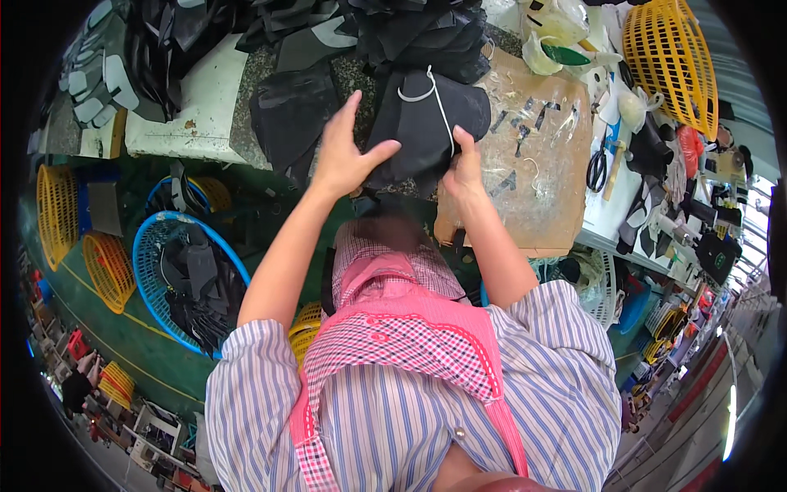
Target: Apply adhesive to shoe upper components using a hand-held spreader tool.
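A flat black piece of sheet material (410, 127), curved along its right side, lies at the front edge of the work table. On it rests a thin white strip (439, 107), looped at its upper end and running down to my right hand. My right hand (465, 172) is closed at the piece's lower right edge, thumb on top; the other fingers are partly hidden. My left hand (340, 156) is open, thumb and fingers spread, over the gap between this piece and another black piece (295, 115) on the left.
Heaps of black cut pieces (418, 37) cover the table's back. A worn brown board (533, 156) lies on the right, near scissors (597, 170) and a yellow basket (670, 66). On the green floor at left stands a blue basket (147, 271) holding black pieces.
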Available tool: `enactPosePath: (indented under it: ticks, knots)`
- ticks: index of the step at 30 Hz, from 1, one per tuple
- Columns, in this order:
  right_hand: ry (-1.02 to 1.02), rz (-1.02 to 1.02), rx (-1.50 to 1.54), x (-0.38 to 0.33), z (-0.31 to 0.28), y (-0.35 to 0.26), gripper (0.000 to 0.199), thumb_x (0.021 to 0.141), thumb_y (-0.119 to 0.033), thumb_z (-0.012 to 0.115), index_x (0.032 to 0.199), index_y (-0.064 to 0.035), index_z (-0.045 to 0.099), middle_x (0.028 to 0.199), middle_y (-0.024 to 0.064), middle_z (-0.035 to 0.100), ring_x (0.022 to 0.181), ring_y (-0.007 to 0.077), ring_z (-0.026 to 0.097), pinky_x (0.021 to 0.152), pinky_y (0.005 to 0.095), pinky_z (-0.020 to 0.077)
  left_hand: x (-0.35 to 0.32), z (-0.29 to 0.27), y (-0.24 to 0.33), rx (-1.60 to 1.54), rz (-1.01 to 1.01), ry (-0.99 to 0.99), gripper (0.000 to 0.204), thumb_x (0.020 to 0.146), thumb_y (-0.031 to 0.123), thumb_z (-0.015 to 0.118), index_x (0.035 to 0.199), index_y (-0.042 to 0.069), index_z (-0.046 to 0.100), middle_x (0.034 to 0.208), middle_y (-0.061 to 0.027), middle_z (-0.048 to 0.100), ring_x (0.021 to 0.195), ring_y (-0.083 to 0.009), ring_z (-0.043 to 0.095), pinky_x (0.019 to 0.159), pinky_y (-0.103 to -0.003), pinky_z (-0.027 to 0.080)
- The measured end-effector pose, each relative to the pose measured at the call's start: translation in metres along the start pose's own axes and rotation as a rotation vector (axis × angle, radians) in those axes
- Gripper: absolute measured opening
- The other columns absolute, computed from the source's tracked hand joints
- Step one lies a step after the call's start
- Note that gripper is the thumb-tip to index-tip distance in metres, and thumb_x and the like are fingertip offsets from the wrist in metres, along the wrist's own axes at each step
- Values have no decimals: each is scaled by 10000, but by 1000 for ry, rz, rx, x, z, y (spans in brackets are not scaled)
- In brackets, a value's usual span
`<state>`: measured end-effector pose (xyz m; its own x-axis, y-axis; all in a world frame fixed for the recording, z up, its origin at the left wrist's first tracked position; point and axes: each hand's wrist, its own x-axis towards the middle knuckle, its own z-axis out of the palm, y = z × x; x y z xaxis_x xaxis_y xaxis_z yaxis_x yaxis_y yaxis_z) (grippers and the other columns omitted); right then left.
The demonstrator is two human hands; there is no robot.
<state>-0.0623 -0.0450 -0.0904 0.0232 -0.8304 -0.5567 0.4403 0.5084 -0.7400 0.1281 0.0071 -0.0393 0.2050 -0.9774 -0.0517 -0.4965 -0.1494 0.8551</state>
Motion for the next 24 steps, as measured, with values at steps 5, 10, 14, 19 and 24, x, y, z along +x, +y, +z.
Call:
enactPosePath:
  ticks: [5, 10, 14, 19, 24]
  knots:
    - [-269, -68, 57, -43, -6, -18, 693, 642, -395, 619, 1176, -11, 400, 1149, 106, 482, 1058, 228, 471, 923, 350, 360, 2, 13, 17, -883, -298, -272, 980, 535, 219, 776, 1303, 55, 189, 1251, -110, 361, 1157, -224, 353, 965, -315, 277]
    - [-234, -284, -4, -53, 5, -41, 713, 624, -373, 638, 1178, -11, 373, 1126, 91, 460, 1040, 204, 448, 894, 322, 354, -3, 15, 44, -1144, -223, -368, 1005, 490, 141, 786, 1297, 72, 192, 1242, -78, 357, 1160, -204, 341, 977, -316, 265]
    - [-196, -410, -146, -52, 3, -52, 747, 681, -376, 634, 1233, -13, 285, 1179, 97, 397, 1069, 202, 406, 923, 310, 302, 5, 25, 66, -1006, -284, -240, 871, 525, 90, 756, 1247, 59, 270, 1135, -87, 447, 1052, -208, 447, 910, -318, 360]
    - [-203, -710, -486, -40, -5, -94, 715, 704, -286, 647, 1244, -24, 258, 1167, 104, 389, 1040, 203, 411, 881, 307, 312, 10, 38, 70, -1309, -442, -140, 596, 638, 134, 638, 1165, 21, 383, 1050, -135, 503, 916, -234, 544, 781, -329, 476]
    - [-416, -933, -1037, -21, -19, -112, 310, 646, -56, 645, 921, -22, 506, 884, 77, 523, 835, 168, 497, 755, 265, 379, 10, 53, 67, -1398, -509, -35, 605, 669, 207, 620, 1171, -18, 366, 1065, -154, 498, 931, -245, 542, 797, -335, 469]
